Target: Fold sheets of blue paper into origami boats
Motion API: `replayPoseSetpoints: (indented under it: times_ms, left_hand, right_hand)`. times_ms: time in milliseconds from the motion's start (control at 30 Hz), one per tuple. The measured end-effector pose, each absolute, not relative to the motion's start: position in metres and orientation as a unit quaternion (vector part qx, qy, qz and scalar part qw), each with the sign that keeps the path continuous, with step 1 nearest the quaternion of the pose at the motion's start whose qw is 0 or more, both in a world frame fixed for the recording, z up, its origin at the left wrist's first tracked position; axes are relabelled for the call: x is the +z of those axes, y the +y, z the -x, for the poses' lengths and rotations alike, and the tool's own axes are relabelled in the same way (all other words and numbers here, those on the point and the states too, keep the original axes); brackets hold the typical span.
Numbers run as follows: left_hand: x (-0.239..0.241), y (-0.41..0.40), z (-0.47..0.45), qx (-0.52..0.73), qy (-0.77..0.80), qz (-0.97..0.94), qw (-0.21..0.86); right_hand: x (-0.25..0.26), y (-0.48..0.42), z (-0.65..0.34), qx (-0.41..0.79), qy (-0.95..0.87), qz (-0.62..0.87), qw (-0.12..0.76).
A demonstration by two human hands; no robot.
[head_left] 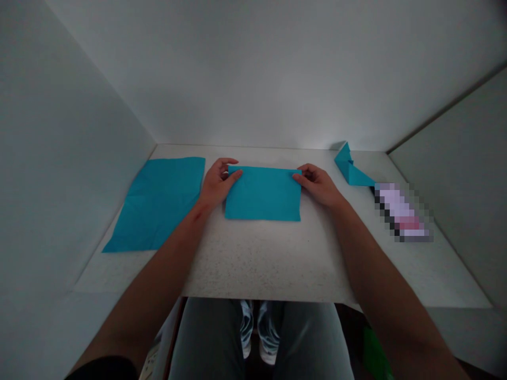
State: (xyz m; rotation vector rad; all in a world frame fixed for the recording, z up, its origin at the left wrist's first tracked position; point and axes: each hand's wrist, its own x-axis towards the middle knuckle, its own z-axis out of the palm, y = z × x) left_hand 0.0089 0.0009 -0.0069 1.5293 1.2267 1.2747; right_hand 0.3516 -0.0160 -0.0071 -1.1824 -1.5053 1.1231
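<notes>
A blue sheet of paper, apparently folded into a rectangle, lies at the middle of the white table. My left hand pinches its far left corner, thumb on top and fingers behind the edge. At the far right corner my right hand grips the same paper in the same way. Left of my left hand lies a larger blue sheet, spread flat with faint creases and partly covered by my forearm. Beyond my right hand stands a folded blue paper shape with a raised point.
A phone, blurred out by pixels, lies at the right, touching or close to the folded shape. Walls enclose the speckled white table at the back and both sides. My legs are below its front edge, near a green object.
</notes>
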Motion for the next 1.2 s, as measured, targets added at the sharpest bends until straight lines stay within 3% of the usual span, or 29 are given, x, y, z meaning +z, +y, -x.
replayPoseSetpoints:
  times_ms: [133,300,433,533,733,867,1100,1200]
  left_hand:
    - [-0.014,0.005,-0.007,0.514,0.483,-0.582,0.405]
    - [-0.018,0.001,-0.010,0.491,0.438,-0.557,0.507]
    - [-0.019,-0.002,-0.013,0.481,0.408,-0.574,0.523]
    - [-0.019,0.000,-0.013,0.523,0.403,-0.594,0.461]
    - [-0.007,-0.001,-0.004,0.552,0.407,-0.700,0.198]
    - [0.006,-0.007,0.003,0.406,0.395,-0.814,0.131]
    - [0.004,-0.009,-0.002,0.231,0.373,-0.866,0.240]
    - [0.003,-0.008,-0.001,0.226,0.392,-0.856,0.249]
  right_hand:
    - [-0.005,-0.020,-0.340,0.520,-0.589,0.435,0.440]
    - [-0.011,-0.015,-0.341,0.496,-0.538,0.454,0.508]
    - [-0.014,-0.012,-0.341,0.464,-0.531,0.455,0.544]
    - [-0.012,-0.012,-0.340,0.408,-0.557,0.425,0.585]
    - [-0.012,-0.009,-0.345,0.284,-0.603,0.418,0.617]
    - [-0.012,-0.010,-0.359,0.260,-0.656,0.426,0.567]
    - [-0.003,-0.012,-0.378,0.220,-0.834,0.419,0.283]
    - [0.002,-0.014,-0.375,0.224,-0.835,0.431,0.259]
